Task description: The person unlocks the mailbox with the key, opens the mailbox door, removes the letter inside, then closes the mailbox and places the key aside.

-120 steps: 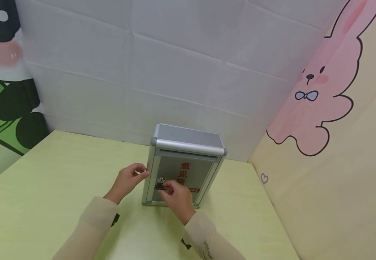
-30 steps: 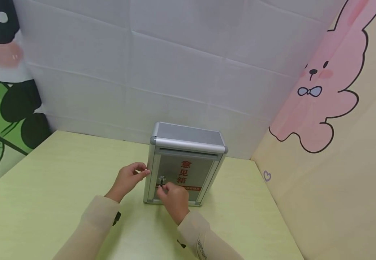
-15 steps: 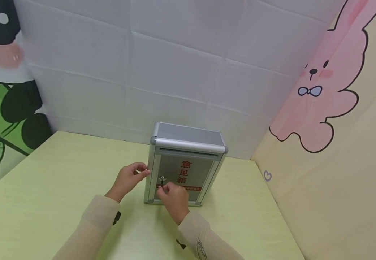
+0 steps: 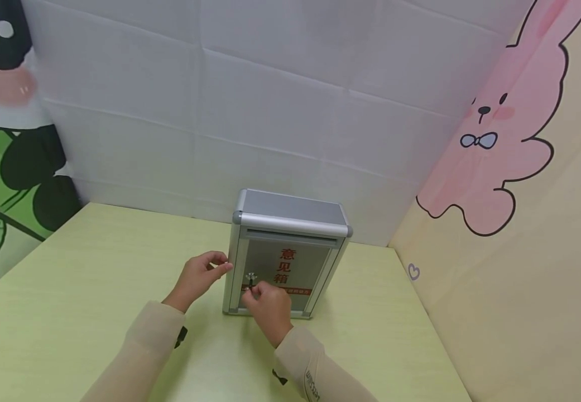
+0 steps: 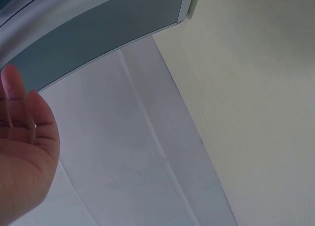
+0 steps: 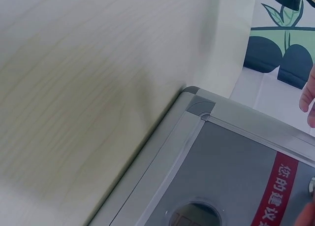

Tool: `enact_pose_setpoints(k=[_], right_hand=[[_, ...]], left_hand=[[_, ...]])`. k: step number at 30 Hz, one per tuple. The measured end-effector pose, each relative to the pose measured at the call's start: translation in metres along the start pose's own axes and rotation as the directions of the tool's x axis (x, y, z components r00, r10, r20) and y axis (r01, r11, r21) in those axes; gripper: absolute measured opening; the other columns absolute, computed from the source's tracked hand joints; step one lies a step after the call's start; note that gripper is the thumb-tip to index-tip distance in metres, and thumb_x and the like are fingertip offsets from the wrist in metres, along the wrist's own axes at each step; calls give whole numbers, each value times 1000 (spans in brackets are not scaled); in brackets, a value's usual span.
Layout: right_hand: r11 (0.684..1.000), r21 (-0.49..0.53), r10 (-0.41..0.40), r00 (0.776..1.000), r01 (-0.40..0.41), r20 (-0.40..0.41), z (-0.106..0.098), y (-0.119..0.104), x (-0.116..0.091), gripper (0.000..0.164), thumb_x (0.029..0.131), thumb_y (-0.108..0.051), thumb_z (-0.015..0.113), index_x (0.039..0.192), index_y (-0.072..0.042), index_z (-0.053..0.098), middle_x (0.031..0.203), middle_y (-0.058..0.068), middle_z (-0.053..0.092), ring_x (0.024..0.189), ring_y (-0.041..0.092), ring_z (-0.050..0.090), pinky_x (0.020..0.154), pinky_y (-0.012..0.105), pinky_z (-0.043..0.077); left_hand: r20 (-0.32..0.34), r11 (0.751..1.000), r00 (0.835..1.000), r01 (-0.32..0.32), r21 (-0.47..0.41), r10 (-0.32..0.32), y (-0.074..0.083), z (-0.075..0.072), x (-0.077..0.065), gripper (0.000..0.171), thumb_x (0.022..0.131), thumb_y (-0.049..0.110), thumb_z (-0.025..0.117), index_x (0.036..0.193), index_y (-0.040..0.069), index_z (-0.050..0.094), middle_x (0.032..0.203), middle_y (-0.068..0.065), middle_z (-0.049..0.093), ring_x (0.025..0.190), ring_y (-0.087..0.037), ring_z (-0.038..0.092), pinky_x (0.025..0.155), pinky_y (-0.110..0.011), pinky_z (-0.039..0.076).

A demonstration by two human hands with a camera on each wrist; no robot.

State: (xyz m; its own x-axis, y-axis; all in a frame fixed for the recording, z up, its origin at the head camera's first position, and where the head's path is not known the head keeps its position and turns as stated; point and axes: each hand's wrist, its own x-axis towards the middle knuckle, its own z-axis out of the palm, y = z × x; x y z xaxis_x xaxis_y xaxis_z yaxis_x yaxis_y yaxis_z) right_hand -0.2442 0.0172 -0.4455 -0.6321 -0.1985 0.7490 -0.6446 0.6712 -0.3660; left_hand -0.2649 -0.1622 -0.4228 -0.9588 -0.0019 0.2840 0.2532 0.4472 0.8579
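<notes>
A grey metal suggestion box [image 4: 297,268] with red lettering stands upright on the table, its front towards me. On the left of its front door sits a silver lock [image 4: 251,276], with a small dark key [image 4: 250,283] in it. My right hand [image 4: 272,311] pinches the key between thumb and forefinger, covering part of it. My left hand [image 4: 197,282] is at the box's left side, fingers loosely bent, fingertips right at the edge. In the left wrist view that hand [image 5: 24,147] holds nothing. The right wrist view catches one fingertip [image 6: 306,217] beside the lock.
The pale yellow table [image 4: 94,312] extends on both sides of the box. Close behind rises a white sheet-covered wall [image 4: 270,111]. A cream wall with a pink rabbit [image 4: 516,128] borders the right; a panda picture [image 4: 24,156] is at the left.
Compared with four seconds ago, the key's head has turned from broadside to edge-on, and my right thumb and finger have closed on it. During the last second almost nothing has moved.
</notes>
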Motion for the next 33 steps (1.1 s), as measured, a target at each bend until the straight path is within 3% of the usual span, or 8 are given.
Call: enact_pose_setpoints(k=[33], right_hand=[[999, -32, -33, 999, 33, -5, 1, 3, -1, 18, 69, -5, 69, 55, -8, 57, 44, -3, 49, 46, -9, 20, 41, 9, 21]], left_hand=[[7, 1000, 1000, 8, 6, -8, 3, -1, 0, 21, 91, 16, 67, 102, -2, 63, 88, -10, 66, 72, -17, 57, 63, -30, 47]])
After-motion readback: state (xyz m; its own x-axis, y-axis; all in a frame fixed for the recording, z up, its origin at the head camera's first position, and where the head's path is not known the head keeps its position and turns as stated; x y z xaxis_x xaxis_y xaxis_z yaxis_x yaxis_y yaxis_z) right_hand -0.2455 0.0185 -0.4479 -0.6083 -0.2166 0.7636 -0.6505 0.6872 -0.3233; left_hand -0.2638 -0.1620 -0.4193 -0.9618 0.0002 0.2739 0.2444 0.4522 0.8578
